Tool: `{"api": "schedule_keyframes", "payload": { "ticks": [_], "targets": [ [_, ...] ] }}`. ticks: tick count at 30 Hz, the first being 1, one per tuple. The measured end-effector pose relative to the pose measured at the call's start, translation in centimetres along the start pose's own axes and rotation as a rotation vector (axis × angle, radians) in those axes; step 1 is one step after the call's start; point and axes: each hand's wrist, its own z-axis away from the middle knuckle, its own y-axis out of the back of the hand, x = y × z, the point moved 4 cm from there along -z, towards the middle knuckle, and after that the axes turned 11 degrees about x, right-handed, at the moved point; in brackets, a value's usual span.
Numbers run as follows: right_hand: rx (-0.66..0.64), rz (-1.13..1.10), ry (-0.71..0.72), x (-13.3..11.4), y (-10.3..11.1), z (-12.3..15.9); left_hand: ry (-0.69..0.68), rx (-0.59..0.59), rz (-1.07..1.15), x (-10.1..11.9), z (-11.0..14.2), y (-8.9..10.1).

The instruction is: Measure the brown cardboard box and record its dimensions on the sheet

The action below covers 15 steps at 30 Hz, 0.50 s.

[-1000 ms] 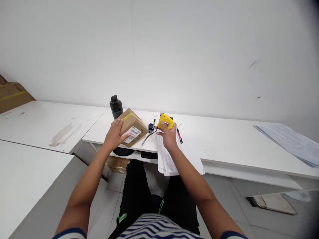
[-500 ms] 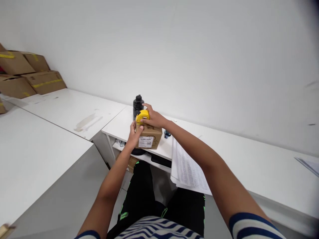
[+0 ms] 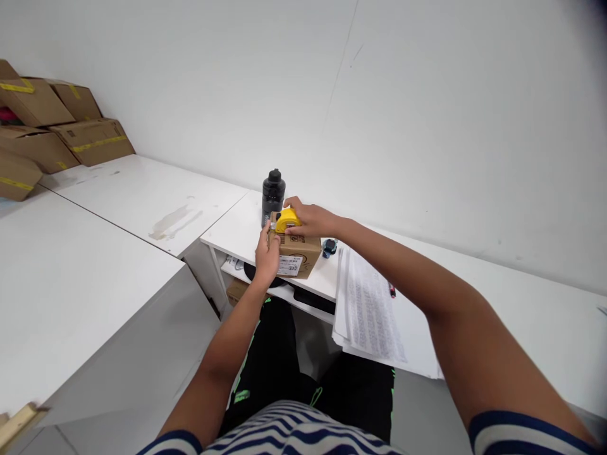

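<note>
Your right hand point(image 3: 310, 220) has brought the yellow tape measure point(image 3: 288, 220) over from above the papers to the top of the small cardboard box point(image 3: 301, 248), which you had tilted a second ago and which now sits more level. You have also turned your view to the left, so more of the stacked cartons point(image 3: 97, 136) show at the far left, against the wall. Your right hand is closed around the tape measure's case, coming in from the right across the top of the box. Your left hand point(image 3: 268, 256) holds the box at its left end, thumb towards you and fingers up by the top corner. A short silvery piece shows between the case and your left fingers; you cannot tell from here whether they pinch it too. So the tape measure lies between your two hands, and the box is just below it, near the front edge of the worktop point(image 3: 237, 234) and towards its left end. The box's white label point(image 3: 290, 265) faces you, partly behind your left hand. Just behind the box, towards the wall, your dark bottle point(image 3: 274, 197) stands upright. Just right of the box lies a watch point(image 3: 329, 247), and further right the printed papers point(image 3: 372, 316) hang over the worktop's front edge, with a red and black pen point(image 3: 392, 291) on them, partly hidden by your right forearm. Under the worktop, a brown box point(image 3: 236, 291) shows behind your left forearm.
</note>
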Motion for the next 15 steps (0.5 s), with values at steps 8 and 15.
{"api": "schedule_keyframes", "payload": {
  "ticks": [8,15],
  "targets": [
    [0.057,0.005,-0.192,6.1,3.2,7.2,0.077,0.04,0.073,-0.4,-0.1,-0.6],
    [0.131,0.005,-0.315,9.0,3.8,11.1,0.072,0.106,0.127,-0.9,-0.5,-1.1]
  ]
}}
